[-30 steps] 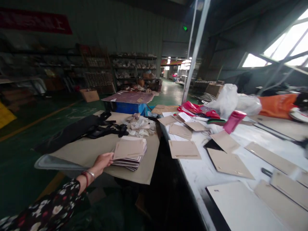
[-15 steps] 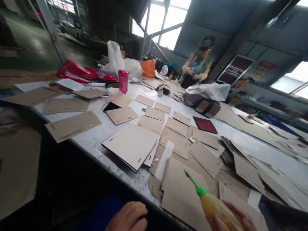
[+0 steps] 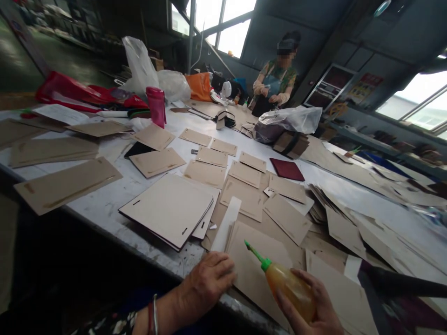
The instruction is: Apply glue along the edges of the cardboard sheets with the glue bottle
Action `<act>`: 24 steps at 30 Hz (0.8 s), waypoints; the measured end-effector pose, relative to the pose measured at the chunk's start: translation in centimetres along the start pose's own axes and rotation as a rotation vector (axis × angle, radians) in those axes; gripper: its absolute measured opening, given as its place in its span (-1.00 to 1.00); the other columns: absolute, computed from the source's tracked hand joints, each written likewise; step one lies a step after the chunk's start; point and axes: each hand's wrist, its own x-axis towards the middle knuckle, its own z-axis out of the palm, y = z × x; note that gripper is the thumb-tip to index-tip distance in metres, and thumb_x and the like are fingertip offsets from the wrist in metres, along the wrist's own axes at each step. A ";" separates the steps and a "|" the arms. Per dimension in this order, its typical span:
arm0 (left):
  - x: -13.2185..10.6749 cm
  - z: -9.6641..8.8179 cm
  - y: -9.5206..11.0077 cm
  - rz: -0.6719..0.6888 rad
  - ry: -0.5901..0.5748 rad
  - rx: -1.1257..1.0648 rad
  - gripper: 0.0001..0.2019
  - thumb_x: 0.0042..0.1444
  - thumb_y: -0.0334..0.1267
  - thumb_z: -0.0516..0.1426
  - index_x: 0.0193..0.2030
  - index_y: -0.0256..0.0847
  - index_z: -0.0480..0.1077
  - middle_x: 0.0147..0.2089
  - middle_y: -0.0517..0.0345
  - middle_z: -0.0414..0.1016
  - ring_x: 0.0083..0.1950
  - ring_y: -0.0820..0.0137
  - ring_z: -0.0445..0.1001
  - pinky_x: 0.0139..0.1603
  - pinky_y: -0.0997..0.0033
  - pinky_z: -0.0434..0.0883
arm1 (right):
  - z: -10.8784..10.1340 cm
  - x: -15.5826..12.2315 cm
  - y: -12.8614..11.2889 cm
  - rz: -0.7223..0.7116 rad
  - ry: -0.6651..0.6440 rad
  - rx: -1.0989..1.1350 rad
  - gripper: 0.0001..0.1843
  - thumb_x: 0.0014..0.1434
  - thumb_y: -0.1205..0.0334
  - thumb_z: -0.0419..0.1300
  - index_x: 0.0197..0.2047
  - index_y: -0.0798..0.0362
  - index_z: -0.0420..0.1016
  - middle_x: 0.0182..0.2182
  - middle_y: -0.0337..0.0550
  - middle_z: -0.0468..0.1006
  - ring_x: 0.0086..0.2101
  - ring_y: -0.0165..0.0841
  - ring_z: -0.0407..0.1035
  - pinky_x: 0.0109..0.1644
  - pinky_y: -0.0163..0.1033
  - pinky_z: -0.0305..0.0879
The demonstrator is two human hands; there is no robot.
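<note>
My right hand is wrapped round a squeeze bottle of amber liquid, likely glue. Its green nozzle tilts up and left over a stack of tan cardboard sheets at the table's front edge. At that stack's left edge is my left hand, its fingers curled and pressed together. Whatever they may pinch is hidden. A white strip lies just beyond it. To its left rests a stack of pale square boards with small dark slots.
Small tan cards with brownish streaks cover the table's middle. Larger cards lie left, one overhanging the edge. A pink tumbler, plastic bags and a maroon piece stand farther back. A co-worker stands across the table.
My left hand has risen from below the table edge to the cardboard stack. The bottle in my right hand has shifted left in view and sits more upright. The camera view has turned right.
</note>
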 end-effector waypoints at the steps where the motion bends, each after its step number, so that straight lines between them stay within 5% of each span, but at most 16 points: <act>1: 0.1 0.1 -0.1 -0.005 0.010 -0.003 -0.82 0.28 -0.42 -0.02 -0.12 -0.29 0.40 -0.14 -0.04 0.48 -0.03 0.30 0.40 0.00 0.32 0.42 | 0.1 0.1 -0.1 -0.010 -0.013 0.005 -0.57 0.08 -0.10 0.24 -0.08 -0.01 0.38 -0.20 -0.08 0.47 -0.23 -0.19 0.44 -0.07 -0.11 0.39; 19: 0.0 -0.4 0.2 -0.037 -0.018 -0.007 -0.76 0.31 -0.43 -0.08 -0.08 -0.31 0.40 -0.11 -0.06 0.51 0.02 0.31 0.43 0.02 0.34 0.46 | 0.4 3.3 -1.6 -0.145 -0.175 -0.024 -0.76 0.19 0.06 0.17 -0.08 -0.10 0.35 -0.22 -0.18 0.37 -0.22 -0.28 0.38 -0.13 -0.22 0.33; 24: 0.0 -0.1 0.1 -0.018 0.006 0.006 -0.76 0.32 -0.43 -0.09 -0.10 -0.31 0.40 -0.13 -0.04 0.51 -0.01 0.31 0.45 0.00 0.36 0.46 | 0.9 4.2 -1.8 -0.160 -0.122 -0.040 -0.77 0.17 0.09 0.18 -0.09 -0.08 0.37 -0.25 -0.17 0.36 -0.28 -0.29 0.36 -0.17 -0.22 0.35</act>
